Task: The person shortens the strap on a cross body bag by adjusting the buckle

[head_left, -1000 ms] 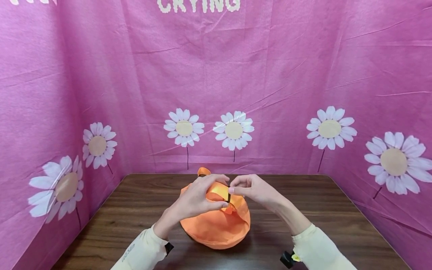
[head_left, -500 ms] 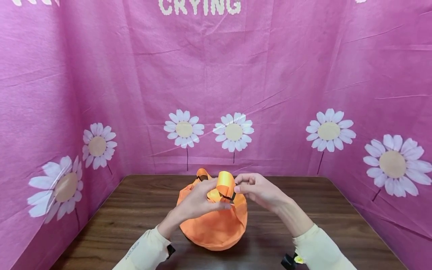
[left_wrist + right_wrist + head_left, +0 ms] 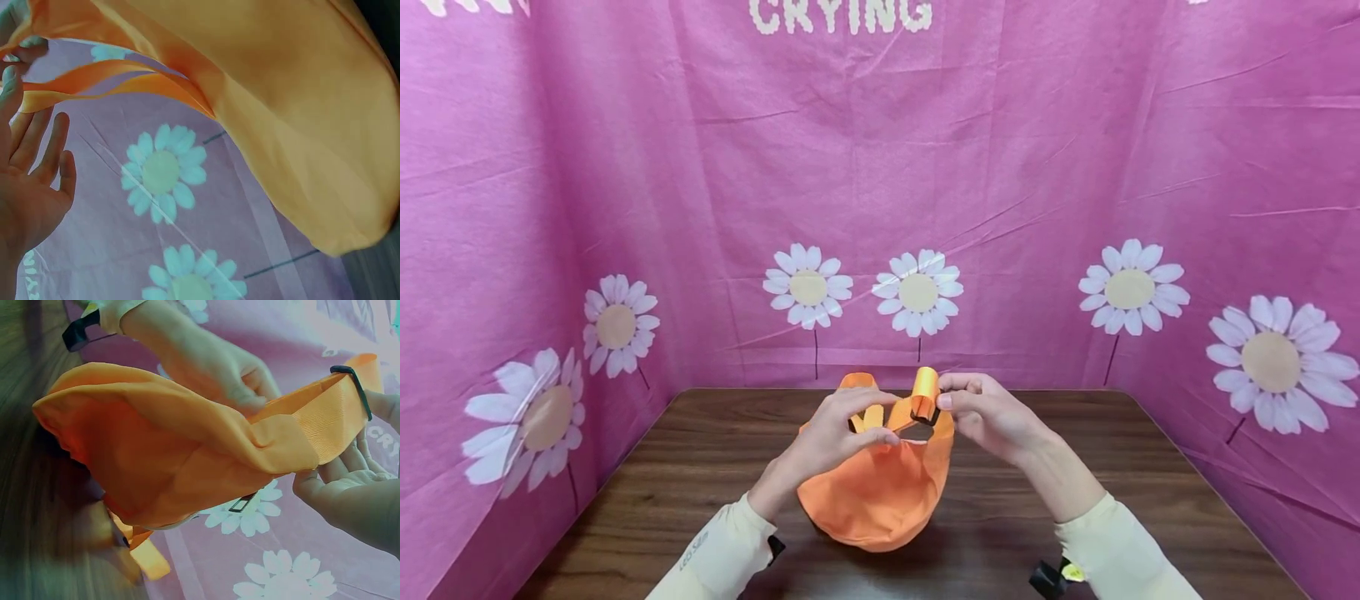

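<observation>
A soft orange fabric bag [image 3: 876, 504] sits at the middle of the table, its body sagging toward the front. My left hand [image 3: 827, 429] reaches over its upper left side and holds an orange webbing strap [image 3: 156, 84] by thumb and fingers. My right hand [image 3: 996, 412] pinches the upturned, rolled strap end [image 3: 927, 383] on the right, close by a black slide buckle [image 3: 351, 381]. In the right wrist view the strap runs from the bag's corner up to that buckle. A zipper pull [image 3: 240, 503] hangs at the bag's edge. Another strap loop [image 3: 857, 381] stands up behind the left hand.
The dark wood-grain table [image 3: 700, 467] ends at a pink cloth backdrop [image 3: 1000, 167] printed with daisies, which wraps the back and both sides. Black wrist-worn devices [image 3: 1047, 579] stick out below the cream sleeves [image 3: 1120, 546].
My right hand has moved up and to the right, drawing the strap end and its buckle away from my left hand. The strap between the hands has opened out.
</observation>
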A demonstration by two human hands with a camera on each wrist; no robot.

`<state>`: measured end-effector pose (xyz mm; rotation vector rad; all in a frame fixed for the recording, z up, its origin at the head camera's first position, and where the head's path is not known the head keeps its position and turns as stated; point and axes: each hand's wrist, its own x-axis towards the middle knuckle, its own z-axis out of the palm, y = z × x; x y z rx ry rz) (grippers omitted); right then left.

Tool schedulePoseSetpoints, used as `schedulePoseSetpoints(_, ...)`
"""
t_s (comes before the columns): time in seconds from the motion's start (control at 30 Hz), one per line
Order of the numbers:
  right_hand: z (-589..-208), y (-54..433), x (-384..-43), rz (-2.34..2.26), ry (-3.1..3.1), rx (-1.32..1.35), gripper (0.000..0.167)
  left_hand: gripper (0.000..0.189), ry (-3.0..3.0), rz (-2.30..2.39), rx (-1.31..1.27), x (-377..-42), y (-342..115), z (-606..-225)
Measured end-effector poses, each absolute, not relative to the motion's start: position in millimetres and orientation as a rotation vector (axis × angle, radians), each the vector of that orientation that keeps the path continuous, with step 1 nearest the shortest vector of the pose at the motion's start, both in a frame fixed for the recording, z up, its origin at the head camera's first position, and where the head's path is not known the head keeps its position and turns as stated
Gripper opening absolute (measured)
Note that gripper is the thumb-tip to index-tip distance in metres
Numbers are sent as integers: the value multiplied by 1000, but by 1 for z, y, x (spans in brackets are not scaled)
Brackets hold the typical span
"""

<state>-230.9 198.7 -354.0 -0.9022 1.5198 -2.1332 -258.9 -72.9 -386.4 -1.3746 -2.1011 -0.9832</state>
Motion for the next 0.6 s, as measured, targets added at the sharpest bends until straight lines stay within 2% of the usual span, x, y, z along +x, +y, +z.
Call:
schedulePoseSetpoints(0.23,-347,207,-231,-2204,1460,-903,27,50,-2178,-909,-1321,-273,-88,-390)
schedulePoseSetpoints(0.6,-347,213,-235,-2239,1454,-888,27,50,-2280,-784,-1342,-283,-96,-397)
